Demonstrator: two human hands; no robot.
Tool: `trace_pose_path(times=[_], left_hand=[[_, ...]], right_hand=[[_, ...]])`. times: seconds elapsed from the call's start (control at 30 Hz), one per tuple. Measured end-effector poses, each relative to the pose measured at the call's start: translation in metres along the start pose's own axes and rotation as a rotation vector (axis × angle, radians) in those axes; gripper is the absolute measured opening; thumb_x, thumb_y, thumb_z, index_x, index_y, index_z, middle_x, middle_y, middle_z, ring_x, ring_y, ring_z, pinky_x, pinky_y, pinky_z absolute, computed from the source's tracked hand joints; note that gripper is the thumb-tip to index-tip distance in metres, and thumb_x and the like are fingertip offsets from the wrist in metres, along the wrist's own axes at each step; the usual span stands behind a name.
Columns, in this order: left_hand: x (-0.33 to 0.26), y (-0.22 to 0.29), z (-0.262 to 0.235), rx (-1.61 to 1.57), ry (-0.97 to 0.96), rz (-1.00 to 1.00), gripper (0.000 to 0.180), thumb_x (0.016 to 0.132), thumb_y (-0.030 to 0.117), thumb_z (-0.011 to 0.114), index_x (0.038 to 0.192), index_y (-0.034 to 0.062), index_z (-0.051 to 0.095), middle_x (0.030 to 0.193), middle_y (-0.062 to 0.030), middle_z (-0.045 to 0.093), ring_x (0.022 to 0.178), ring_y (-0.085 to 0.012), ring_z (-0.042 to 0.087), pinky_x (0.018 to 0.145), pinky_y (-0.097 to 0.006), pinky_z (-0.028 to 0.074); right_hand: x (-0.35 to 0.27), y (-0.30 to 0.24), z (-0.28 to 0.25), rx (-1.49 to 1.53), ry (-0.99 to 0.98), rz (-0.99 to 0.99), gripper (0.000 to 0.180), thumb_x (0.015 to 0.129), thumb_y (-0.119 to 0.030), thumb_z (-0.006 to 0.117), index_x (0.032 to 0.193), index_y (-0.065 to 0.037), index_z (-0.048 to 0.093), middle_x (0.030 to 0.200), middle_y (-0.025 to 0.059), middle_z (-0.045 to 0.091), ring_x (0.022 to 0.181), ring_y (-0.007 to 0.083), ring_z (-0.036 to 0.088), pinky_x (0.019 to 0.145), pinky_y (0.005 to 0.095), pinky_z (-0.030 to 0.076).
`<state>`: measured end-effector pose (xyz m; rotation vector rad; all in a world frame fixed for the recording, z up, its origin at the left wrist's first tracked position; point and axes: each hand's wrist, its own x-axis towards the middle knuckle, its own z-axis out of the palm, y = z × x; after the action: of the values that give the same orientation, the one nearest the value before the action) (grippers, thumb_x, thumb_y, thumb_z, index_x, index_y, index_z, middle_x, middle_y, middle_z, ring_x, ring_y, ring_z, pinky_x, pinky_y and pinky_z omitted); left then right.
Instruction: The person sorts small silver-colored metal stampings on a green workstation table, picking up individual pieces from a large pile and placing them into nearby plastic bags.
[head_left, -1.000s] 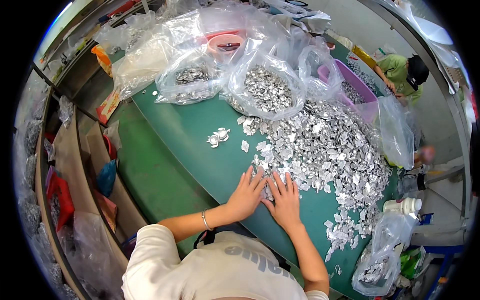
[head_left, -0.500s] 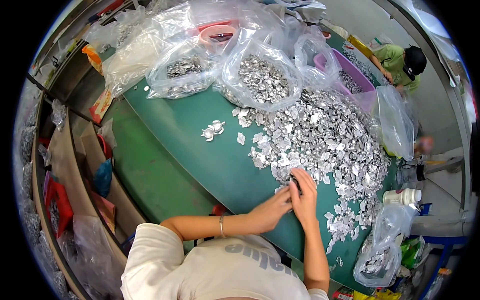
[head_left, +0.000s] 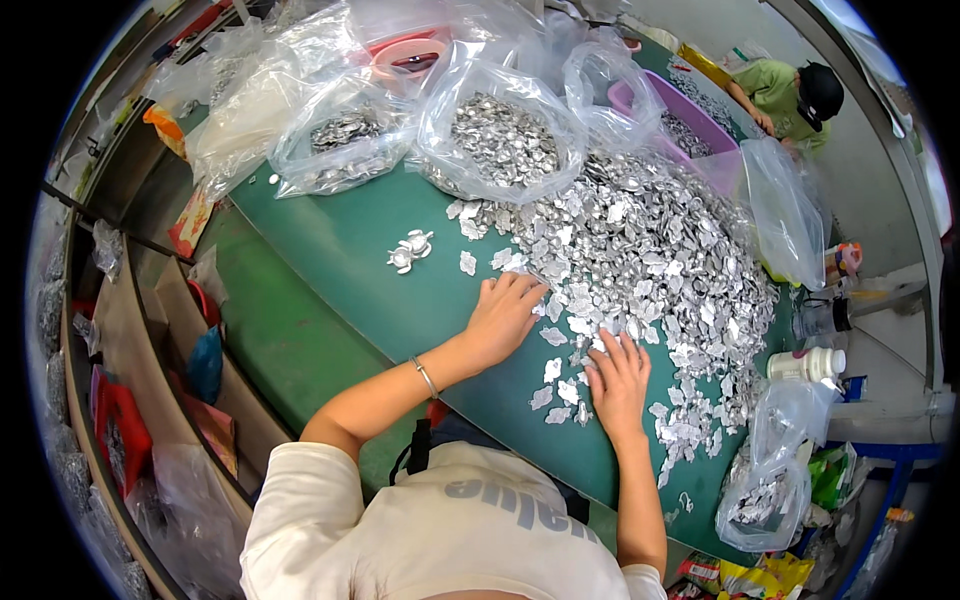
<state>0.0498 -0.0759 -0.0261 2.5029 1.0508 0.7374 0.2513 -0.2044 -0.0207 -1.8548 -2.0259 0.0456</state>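
Observation:
A large heap of small silver metal pieces, some turtle-shaped, is spread over the green tabletop. My left hand reaches its fingertips to the heap's near-left edge, fingers slightly apart. On the loose pieces in front of me rests my right hand, its fingers spread. Several flat silver pieces lie between the two hands. Off to the left, apart from the heap, sits a small cluster of silver turtle pieces. What lies under my fingertips is hidden.
Clear plastic bags of silver pieces stand along the far side, beside a purple basket. A white bottle and a tied bag are at the right. Beyond, a person in green works. Shelving lines the left.
My hands were together at the heap's near edge and are now apart. The left moved up and leftward to the heap's edge; the right has opened out over loose pieces.

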Motion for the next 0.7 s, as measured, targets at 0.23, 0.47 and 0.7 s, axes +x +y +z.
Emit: trace_pose_path(times=[0.23, 0.47, 0.7], left_hand=[[-0.001, -0.009, 0.002, 0.042, -0.026, 0.139, 0.036, 0.075, 0.007, 0.068, 0.11, 0.0075, 0.059, 0.114, -0.0066, 0.055, 0.107, -0.0247, 0.049, 0.088, -0.04, 0.035], [-0.009, -0.006, -0.005, -0.048, -0.12, 0.172, 0.034, 0.077, 0.0, 0.06, 0.111, 0.0044, 0.058, 0.116, -0.0119, 0.053, 0.114, -0.0294, 0.047, 0.101, -0.047, 0.032], [-0.031, 0.031, 0.004, -0.304, -0.299, 0.283, 0.04, 0.081, 0.003, 0.061, 0.12, 0.0036, 0.054, 0.134, -0.0145, 0.046, 0.126, -0.034, 0.041, 0.104, -0.046, 0.034]], right_hand=[[-0.02, -0.038, -0.019, 0.244, 0.017, 0.072, 0.035, 0.077, -0.014, 0.069, 0.11, -0.006, 0.06, 0.129, 0.0107, 0.052, 0.126, 0.0337, 0.041, 0.104, 0.0518, 0.026], [-0.055, -0.024, -0.013, 0.202, -0.101, 0.063, 0.036, 0.078, -0.014, 0.069, 0.113, -0.011, 0.062, 0.132, 0.008, 0.05, 0.129, 0.0317, 0.039, 0.103, 0.0515, 0.028], [-0.057, -0.012, -0.033, 0.029, 0.176, 0.198, 0.028, 0.077, 0.001, 0.061, 0.104, -0.006, 0.064, 0.117, 0.0109, 0.057, 0.117, 0.0326, 0.049, 0.098, 0.0483, 0.032]])
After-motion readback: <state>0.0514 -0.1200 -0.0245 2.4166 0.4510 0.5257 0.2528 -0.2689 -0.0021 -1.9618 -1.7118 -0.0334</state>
